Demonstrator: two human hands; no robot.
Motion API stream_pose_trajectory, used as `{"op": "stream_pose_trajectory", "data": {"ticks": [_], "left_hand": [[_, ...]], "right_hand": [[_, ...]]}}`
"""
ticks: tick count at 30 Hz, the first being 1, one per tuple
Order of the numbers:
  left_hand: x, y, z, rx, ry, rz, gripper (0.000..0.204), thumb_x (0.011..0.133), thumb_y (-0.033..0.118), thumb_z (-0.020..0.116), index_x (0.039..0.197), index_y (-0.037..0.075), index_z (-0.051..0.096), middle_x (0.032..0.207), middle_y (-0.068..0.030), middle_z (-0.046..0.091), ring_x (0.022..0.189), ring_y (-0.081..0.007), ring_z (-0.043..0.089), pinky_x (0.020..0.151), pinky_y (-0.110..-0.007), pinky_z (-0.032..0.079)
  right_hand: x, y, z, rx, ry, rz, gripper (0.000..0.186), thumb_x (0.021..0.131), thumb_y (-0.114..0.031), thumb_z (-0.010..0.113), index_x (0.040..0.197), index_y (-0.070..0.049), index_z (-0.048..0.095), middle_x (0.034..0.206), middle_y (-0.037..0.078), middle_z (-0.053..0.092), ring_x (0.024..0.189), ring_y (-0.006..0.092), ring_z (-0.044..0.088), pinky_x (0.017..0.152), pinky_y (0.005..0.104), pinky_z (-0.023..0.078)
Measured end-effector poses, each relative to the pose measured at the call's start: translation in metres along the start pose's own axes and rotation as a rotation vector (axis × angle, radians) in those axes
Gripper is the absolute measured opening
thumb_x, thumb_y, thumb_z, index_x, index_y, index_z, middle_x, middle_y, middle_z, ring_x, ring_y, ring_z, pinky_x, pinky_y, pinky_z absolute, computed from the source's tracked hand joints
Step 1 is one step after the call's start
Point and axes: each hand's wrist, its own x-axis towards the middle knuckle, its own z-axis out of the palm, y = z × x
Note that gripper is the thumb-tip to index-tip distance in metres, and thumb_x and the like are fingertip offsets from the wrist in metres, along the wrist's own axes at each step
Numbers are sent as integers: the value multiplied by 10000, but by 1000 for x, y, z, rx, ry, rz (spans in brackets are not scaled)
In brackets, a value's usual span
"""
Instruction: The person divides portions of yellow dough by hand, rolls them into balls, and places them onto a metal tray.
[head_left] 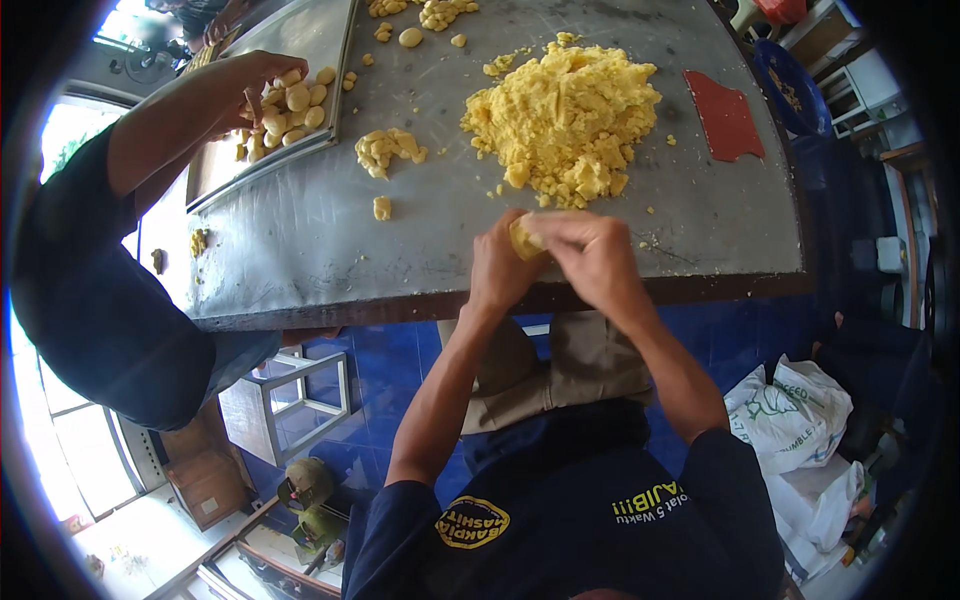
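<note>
My left hand [500,260] cups a lump of yellow dough [523,238] at the table's front edge. My right hand [592,255] is over the same lump, its slightly blurred fingers pressed onto it. Just beyond my hands is a large crumbly yellow mound [560,120] on the metal table [720,230]. Smaller lumps [388,150] lie left of the mound, with a single small piece below them. A flat red scraper [722,115] lies to the mound's right.
At left a co-worker [120,280] reaches over a tray [258,172] of round pale balls [297,98]; another person is at top left. A blue basin [790,90] is beyond the right edge. A white stool [255,400] and white sacks [790,420] are below.
</note>
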Motion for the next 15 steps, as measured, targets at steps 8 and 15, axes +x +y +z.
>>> {"op": "stream_pose_trajectory", "data": {"ticks": [8,15], "left_hand": [[2,-8,1,-33,-106,252,241,764,97,780,959,23,660,890,-147,700,805,-267,699,730,-376,540],[-1,0,4,108,-11,224,221,887,208,728,919,-1,666,918,-147,673,821,-301,673,723,-384,510]], "right_hand": [[13,33,-5,-16,-146,288,454,793,-39,788,1222,39,663,1203,156,693,1063,210,676,936,313,528],[23,26,-36,-543,122,-105,430,817,-63,739,1231,8,649,1247,204,641,1165,361,599,997,426,463]]}}
